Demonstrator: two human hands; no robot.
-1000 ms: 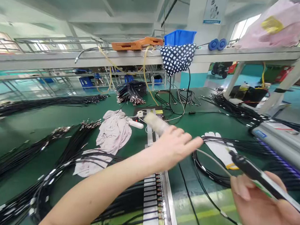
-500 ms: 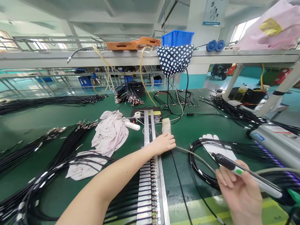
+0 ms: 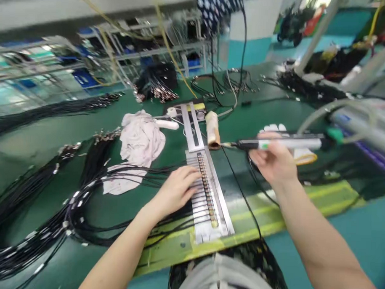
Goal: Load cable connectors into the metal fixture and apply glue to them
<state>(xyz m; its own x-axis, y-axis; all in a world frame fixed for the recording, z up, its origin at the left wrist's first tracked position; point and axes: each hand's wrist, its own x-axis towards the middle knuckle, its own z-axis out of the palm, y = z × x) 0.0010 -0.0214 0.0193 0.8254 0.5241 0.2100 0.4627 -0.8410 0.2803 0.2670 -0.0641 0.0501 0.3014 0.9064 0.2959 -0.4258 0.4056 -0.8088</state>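
One black-and-white pen-shaped tool (image 3: 296, 143), markings illegible, grasped in right hand (image 3: 275, 162); left hand (image 3: 177, 187) unclenched over slim black cables (image 3: 184, 209).

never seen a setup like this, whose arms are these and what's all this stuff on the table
They belong to a person working bare-handed; the camera sits on that person's own head, looking forward and down. The right hand holds a pen-like tool, pointed at the near end of a pale roll; blur hides whether they touch. The left hand lies over black cables lined up in a metal holder. More bundles lie on the green table, beside a crumpled cloth.
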